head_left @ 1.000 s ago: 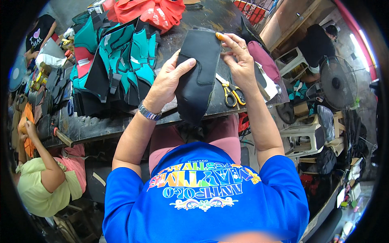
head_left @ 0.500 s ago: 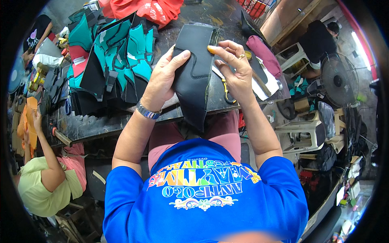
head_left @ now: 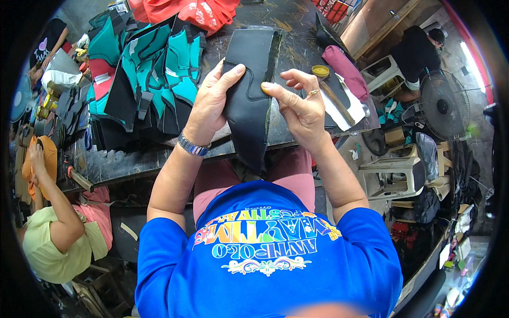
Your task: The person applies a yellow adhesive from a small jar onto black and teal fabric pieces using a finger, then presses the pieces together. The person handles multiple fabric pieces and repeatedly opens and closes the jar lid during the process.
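Note:
I hold a long black neoprene-like piece [head_left: 253, 90] upright over the edge of a dark worktable [head_left: 132, 159]. My left hand [head_left: 212, 103] grips its left side, thumb on the front face. A wristwatch [head_left: 192, 145] sits on that wrist. My right hand [head_left: 299, 108] presses its forefinger and thumb on the piece's right edge near a stitched seam; a ring is on one finger.
A stack of teal-and-black cut pieces [head_left: 154, 74] lies left of my hands, red fabric [head_left: 196, 10] behind. A small yellow tin [head_left: 319, 70], a maroon roll [head_left: 347, 71] and white paper lie to the right. A person in light green [head_left: 50, 238] sits lower left; a fan [head_left: 442, 103] and plastic stools [head_left: 395, 172] stand right.
The black piece has been lifted and turned closer to me. My right hand slid from its top edge to its right side. The scissors seen earlier are now hidden.

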A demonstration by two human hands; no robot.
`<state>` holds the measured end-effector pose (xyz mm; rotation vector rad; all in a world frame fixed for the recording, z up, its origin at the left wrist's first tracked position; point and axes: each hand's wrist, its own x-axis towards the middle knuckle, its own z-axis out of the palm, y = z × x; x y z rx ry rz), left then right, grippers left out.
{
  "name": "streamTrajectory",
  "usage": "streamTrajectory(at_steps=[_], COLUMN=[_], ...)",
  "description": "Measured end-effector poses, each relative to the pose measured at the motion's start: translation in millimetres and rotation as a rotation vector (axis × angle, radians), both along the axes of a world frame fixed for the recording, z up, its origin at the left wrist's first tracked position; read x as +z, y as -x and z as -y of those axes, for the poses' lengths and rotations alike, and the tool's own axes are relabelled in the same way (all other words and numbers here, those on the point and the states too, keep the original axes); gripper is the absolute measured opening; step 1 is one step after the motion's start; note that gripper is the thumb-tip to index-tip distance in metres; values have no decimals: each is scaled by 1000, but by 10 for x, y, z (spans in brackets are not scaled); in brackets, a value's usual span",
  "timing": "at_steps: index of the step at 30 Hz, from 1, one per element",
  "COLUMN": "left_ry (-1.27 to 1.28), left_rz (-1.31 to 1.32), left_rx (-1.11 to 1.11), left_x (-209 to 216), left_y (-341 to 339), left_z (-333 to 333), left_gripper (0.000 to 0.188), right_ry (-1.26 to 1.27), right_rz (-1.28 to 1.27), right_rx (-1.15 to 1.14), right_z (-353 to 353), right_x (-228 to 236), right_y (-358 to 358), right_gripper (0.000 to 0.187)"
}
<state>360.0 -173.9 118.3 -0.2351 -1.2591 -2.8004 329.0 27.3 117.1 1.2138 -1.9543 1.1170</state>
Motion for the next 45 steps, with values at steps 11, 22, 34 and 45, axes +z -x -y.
streamTrajectory(at_steps=[11,22,34,45], left_ry=[218,-20,-909,-397], left_rz=[-107,-84,-545,-272], left_rx=[112,9,-571,-56], left_x=[-104,-210,-700,-683], left_y=[5,39,218,169], left_z=[-61,132,449,329], left_gripper=[36,41,9,34], right_ry=[-39,130,115,132], right_rz=[-76,408,803,849], right_rx=[71,294,594,608], right_z=[-98,159,822,1181], right_x=[641,1324,348,321], right_y=[87,419,384,349], right_gripper=[47,67,65,65])
